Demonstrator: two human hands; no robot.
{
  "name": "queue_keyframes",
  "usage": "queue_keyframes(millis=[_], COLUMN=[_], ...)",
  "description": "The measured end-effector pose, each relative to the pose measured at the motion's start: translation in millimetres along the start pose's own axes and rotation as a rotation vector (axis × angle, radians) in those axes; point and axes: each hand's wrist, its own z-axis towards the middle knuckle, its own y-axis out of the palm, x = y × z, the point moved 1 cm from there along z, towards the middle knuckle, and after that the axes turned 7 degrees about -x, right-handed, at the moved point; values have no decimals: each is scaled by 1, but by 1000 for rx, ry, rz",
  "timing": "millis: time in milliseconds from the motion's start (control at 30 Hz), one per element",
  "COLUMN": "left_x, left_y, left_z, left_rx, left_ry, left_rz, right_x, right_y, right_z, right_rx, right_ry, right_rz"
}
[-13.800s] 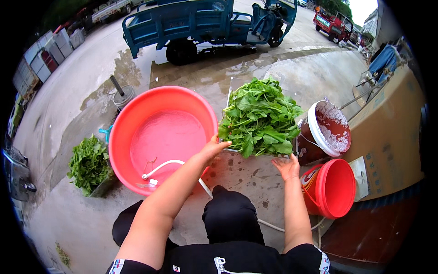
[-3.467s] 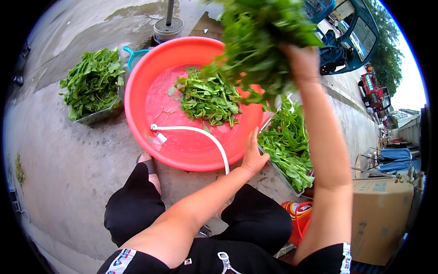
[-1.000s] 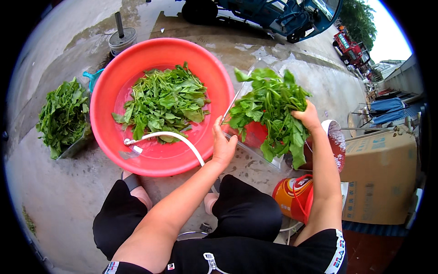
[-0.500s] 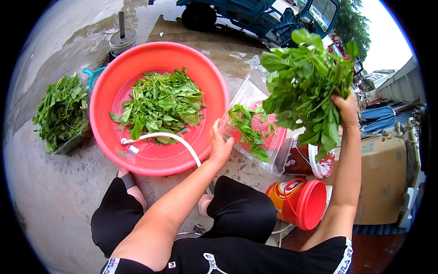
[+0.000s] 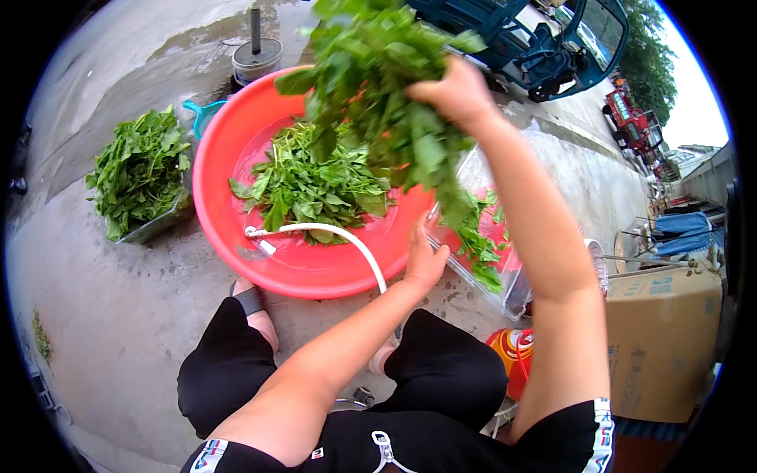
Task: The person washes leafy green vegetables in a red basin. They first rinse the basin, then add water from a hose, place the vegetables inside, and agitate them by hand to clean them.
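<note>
Two hands: both are busy, and they belong to one person who is squatting on the wet grey ground.
Right hand: the right hand is closing tight around a big bunch of green leafy stalks and is holding it up high.
Where the bunch is: it is hanging in the air over the far side of the big round red plastic tub.
Left hand: the left hand is resting with fingers spread on the near rim of the tub, just beside the clear plastic box. It is gripping nothing that I can see.
In the tub: a heap of loose green leaves is lying there, and a thin white hose is curling over the rim into it.
Step in hand: I think the person is moving leaves from the clear box into the tub, one handful at a time.
Next move: it looks like the bunch needs to come down onto the heap, and then the fingers need to let go.
Other things: a second pile of greens in a small tray is sitting well to the left. An orange plastic bucket is peeking out by the knee.
Hard to see: the arm is covering much of the clear box. I cannot tell if there is water in the tub. The brown cardboard box is cut off at the edge.
</note>
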Motion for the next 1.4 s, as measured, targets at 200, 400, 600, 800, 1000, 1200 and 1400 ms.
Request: queue_keyframes(millis=[200, 400, 600, 800, 1000, 1200, 1400], left_x=[-17, 2, 14, 6, -3, -4, -1], left_y=[12, -5, -1, 0, 1, -4, 1], left_z=[5, 0, 0, 0, 0, 1, -1], left_rx=[-61, -12, -54, -36, -63, -75, -74], left_ry=[-20, 46, -25, -27, -73, -73, -92], left_rz=[-1, 29, -34, -26, -155, -265, -269], right_x=[34, 75, 219, 201, 167, 217, 304], right_y=[166, 98, -22, 46, 79, 27, 5], right_z=[-31, -92, -187, -270, -262, -255, -261], right_rx=[-373, -172, 136, -169, -206, 170, 124], right_ry=[385, 116, 446, 287, 459, 596, 948], right_rz=[-400, -135, 215, -36, -389, -154, -248])
